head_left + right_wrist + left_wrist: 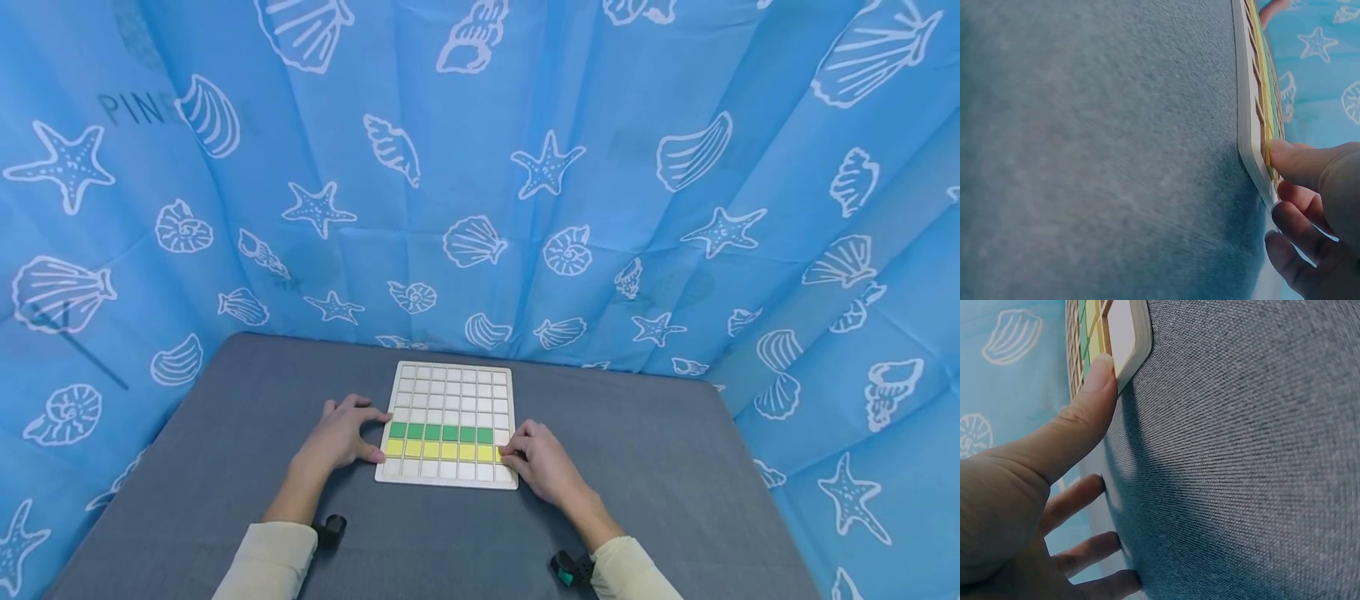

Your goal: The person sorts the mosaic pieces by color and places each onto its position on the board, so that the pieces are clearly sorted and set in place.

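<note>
A pale board (450,484) with a grid of square recesses lies flat on the grey cloth. One row holds green tiles (431,432), its rightmost recess bare. The row below carries yellow tiles (431,450) all the way across. At the right edge, my right hand (546,462) pinches the last yellow tile (1267,156), the thumb pressing on its face; the fingers partly cover it. My left hand (335,437) spreads along the left edge, with thumb and index finger apart. In the left wrist view its thumb (1099,374) touches the board's edge beside the yellow row.
A grey cloth-covered table (660,483) surrounds the board. Behind it and at both sides hangs a blue curtain (480,167) with white shells and starfish. Black devices (331,531) are worn at both wrists.
</note>
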`<state>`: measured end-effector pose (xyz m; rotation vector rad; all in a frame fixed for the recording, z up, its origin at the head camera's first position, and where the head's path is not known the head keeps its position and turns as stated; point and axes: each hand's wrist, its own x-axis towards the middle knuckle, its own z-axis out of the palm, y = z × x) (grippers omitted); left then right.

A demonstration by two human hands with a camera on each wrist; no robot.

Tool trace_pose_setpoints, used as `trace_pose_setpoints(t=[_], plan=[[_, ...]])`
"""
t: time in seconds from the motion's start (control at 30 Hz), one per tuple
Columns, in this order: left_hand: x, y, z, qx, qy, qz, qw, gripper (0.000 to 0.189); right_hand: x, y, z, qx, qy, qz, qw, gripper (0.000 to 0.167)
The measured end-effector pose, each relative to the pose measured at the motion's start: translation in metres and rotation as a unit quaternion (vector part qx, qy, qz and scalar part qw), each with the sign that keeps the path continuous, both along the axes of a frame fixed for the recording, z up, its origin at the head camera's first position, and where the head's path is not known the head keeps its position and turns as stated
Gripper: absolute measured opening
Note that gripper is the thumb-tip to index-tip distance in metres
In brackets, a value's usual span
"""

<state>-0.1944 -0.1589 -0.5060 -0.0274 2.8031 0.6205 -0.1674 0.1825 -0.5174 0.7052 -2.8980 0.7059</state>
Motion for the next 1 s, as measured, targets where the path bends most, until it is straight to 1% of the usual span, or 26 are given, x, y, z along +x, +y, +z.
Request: trace_pose_setpoints(t=[0.07,0.13,0.2,0.33,0.43,0.57,0.77,0.87,1.0], plan=[[0.0,0.0,-0.001,0.002,-0.003,0.002,1.0,0.071,0.002,0.0,0.0,0.017,0.03,0.012,0.9994,0.006],[0.0,0.0,-0.001,0.003,-0.003,0.002,1.0,0.071,0.002,0.0,0.0,0.021,0.041,0.017,0.9988,0.007],[-0.001,0.0,-0.002,0.001,-0.002,0.002,1.0,0.071,0.003,-0.001,0.001,0.021,0.037,0.014,0.999,0.008],[-0.001,-0.001,-0.003,0.002,0.001,0.004,1.0,0.07,0.004,-0.001,0.001,0.022,0.005,-0.001,0.9997,0.014],[-0.001,-0.002,-0.002,0.005,0.0,0.004,1.0,0.07,0.004,-0.001,0.001,0.02,-0.007,-0.006,0.9998,0.015],[0.001,-0.002,-0.001,0.001,-0.004,0.002,1.0,0.07,0.003,-0.001,0.002,0.02,0.001,-0.005,0.9998,0.014],[0.002,-0.001,0.003,-0.014,-0.008,-0.016,0.9997,0.066,-0.002,-0.002,0.004,0.037,0.016,-0.012,0.9991,0.016],[0.0,0.0,0.007,-0.022,0.011,-0.021,0.9995,0.065,-0.006,-0.002,0.007,0.043,0.023,-0.017,0.9987,0.018],[-0.006,0.002,0.018,-0.027,0.074,-0.025,0.9966,0.064,-0.012,-0.001,0.011,0.048,0.046,-0.032,0.9973,0.022]])
